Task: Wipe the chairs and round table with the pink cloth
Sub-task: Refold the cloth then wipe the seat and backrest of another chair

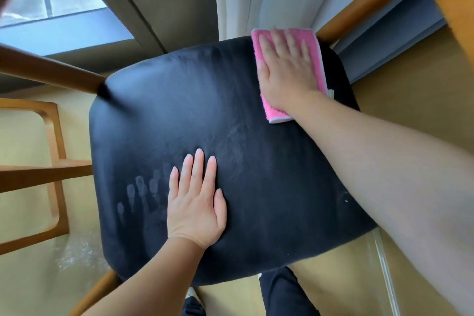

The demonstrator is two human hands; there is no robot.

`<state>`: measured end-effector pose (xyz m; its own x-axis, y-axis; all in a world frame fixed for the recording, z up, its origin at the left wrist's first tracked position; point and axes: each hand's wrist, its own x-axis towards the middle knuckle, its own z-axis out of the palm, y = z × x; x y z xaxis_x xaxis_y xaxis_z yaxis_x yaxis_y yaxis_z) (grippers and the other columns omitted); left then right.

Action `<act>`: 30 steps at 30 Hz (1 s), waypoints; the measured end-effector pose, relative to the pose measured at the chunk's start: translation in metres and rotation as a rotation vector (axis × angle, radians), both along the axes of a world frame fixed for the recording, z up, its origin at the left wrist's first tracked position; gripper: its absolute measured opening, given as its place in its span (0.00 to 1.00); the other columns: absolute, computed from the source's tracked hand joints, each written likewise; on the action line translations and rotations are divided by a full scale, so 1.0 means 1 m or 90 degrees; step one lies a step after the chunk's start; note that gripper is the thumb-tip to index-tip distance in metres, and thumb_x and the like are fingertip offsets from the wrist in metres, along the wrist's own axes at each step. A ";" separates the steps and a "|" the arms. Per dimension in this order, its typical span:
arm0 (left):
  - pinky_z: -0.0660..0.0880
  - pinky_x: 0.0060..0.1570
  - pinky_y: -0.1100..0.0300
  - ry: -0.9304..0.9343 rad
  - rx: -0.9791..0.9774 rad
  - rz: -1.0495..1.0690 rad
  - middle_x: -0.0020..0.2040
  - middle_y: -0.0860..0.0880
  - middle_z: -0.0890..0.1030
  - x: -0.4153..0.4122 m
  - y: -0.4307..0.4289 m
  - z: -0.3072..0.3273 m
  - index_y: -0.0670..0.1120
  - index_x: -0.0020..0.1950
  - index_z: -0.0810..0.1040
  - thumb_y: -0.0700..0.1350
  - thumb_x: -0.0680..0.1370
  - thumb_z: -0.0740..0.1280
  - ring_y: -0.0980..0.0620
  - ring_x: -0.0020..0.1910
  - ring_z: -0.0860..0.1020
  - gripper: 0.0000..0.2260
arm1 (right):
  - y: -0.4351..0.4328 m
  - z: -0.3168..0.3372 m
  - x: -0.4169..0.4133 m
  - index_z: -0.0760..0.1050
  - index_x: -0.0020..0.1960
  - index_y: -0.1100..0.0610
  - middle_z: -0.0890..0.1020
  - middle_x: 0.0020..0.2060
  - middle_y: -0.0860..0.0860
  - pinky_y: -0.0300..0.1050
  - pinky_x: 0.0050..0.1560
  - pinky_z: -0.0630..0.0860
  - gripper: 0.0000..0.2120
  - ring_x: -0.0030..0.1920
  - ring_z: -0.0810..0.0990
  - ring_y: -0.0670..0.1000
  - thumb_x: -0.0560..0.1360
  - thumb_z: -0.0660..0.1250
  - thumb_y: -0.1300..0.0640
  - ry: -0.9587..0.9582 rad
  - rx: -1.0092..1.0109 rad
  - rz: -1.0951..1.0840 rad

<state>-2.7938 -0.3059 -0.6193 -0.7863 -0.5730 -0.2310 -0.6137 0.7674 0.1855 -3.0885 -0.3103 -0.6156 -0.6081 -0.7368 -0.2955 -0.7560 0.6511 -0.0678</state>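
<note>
Right hand [287,69] flat, fingers spread, pressing cloth [288,73] at seat's 1 o'clock corner. Cloth pink, folded rectangle, terry texture, pale edge showing. Left hand [196,202] flat, empty, on black seat [205,110] at 7 o'clock; faint fingerprints beside it.

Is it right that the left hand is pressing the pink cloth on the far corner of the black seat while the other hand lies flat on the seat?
Not quite. In the head view the right hand presses the pink cloth on the far corner of the black seat; the left hand lies flat and bare on the seat.
</note>
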 end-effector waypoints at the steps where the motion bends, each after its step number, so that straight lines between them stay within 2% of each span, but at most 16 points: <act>1: 0.50 0.73 0.44 0.002 0.001 -0.002 0.75 0.42 0.62 0.000 0.000 -0.001 0.42 0.73 0.65 0.49 0.75 0.54 0.41 0.74 0.57 0.27 | -0.008 -0.001 -0.006 0.49 0.79 0.52 0.53 0.79 0.52 0.59 0.76 0.46 0.27 0.78 0.50 0.58 0.81 0.41 0.48 0.002 -0.008 -0.003; 4: 0.51 0.73 0.44 0.006 -0.002 -0.004 0.75 0.41 0.62 0.001 -0.001 -0.002 0.42 0.73 0.65 0.49 0.75 0.54 0.41 0.74 0.57 0.27 | -0.018 -0.002 -0.012 0.58 0.77 0.52 0.63 0.75 0.52 0.60 0.74 0.53 0.26 0.74 0.59 0.59 0.80 0.43 0.48 0.007 -0.040 -0.010; 6: 0.50 0.73 0.44 0.006 -0.003 -0.004 0.75 0.41 0.62 0.002 -0.001 -0.003 0.42 0.73 0.65 0.49 0.75 0.53 0.41 0.74 0.57 0.27 | -0.015 -0.002 -0.010 0.55 0.78 0.52 0.61 0.76 0.52 0.59 0.75 0.51 0.26 0.75 0.57 0.59 0.81 0.43 0.48 -0.004 -0.051 -0.008; 9: 0.50 0.73 0.44 -0.002 -0.001 -0.003 0.75 0.41 0.61 0.001 -0.001 -0.003 0.42 0.74 0.64 0.49 0.76 0.53 0.42 0.74 0.57 0.27 | -0.001 -0.003 -0.001 0.46 0.79 0.53 0.51 0.79 0.52 0.56 0.77 0.43 0.27 0.78 0.47 0.57 0.82 0.41 0.48 -0.005 -0.036 -0.022; 12: 0.49 0.73 0.45 -0.008 -0.006 0.000 0.75 0.41 0.61 0.001 -0.001 -0.004 0.43 0.74 0.64 0.49 0.76 0.52 0.42 0.75 0.56 0.27 | 0.029 -0.003 0.021 0.42 0.79 0.53 0.46 0.79 0.53 0.56 0.77 0.42 0.28 0.78 0.44 0.56 0.82 0.41 0.47 0.006 -0.012 -0.044; 16: 0.46 0.73 0.47 -0.011 -0.019 -0.002 0.75 0.41 0.62 0.001 -0.001 -0.004 0.42 0.74 0.64 0.49 0.76 0.52 0.42 0.74 0.56 0.27 | 0.088 0.000 0.062 0.40 0.79 0.53 0.43 0.79 0.52 0.55 0.77 0.40 0.28 0.78 0.42 0.56 0.82 0.40 0.47 -0.014 0.012 -0.087; 19: 0.45 0.73 0.47 -0.021 -0.024 -0.002 0.75 0.41 0.61 0.001 -0.001 -0.005 0.43 0.74 0.63 0.50 0.76 0.51 0.42 0.74 0.55 0.27 | 0.135 0.003 0.097 0.37 0.78 0.52 0.43 0.79 0.52 0.55 0.77 0.38 0.29 0.78 0.41 0.56 0.79 0.35 0.45 -0.022 0.029 -0.121; 23: 0.44 0.73 0.48 -0.021 -0.026 0.004 0.76 0.42 0.59 0.001 0.000 -0.005 0.43 0.75 0.62 0.50 0.76 0.50 0.42 0.75 0.55 0.27 | 0.191 0.004 0.138 0.37 0.76 0.52 0.46 0.78 0.52 0.53 0.77 0.38 0.28 0.78 0.42 0.55 0.79 0.33 0.43 -0.015 0.039 -0.182; 26: 0.44 0.73 0.49 -0.024 -0.029 0.005 0.76 0.42 0.59 0.000 0.000 -0.004 0.42 0.75 0.62 0.51 0.76 0.49 0.43 0.75 0.54 0.28 | 0.217 0.002 0.153 0.39 0.77 0.52 0.50 0.78 0.53 0.55 0.77 0.41 0.28 0.77 0.42 0.55 0.80 0.36 0.44 0.005 0.059 -0.248; 30: 0.43 0.73 0.49 -0.019 -0.030 0.006 0.76 0.42 0.58 0.001 0.001 -0.006 0.42 0.75 0.62 0.50 0.76 0.49 0.43 0.75 0.54 0.28 | 0.223 0.001 0.148 0.37 0.77 0.55 0.47 0.79 0.55 0.55 0.77 0.40 0.32 0.78 0.43 0.58 0.77 0.33 0.43 0.000 0.053 -0.331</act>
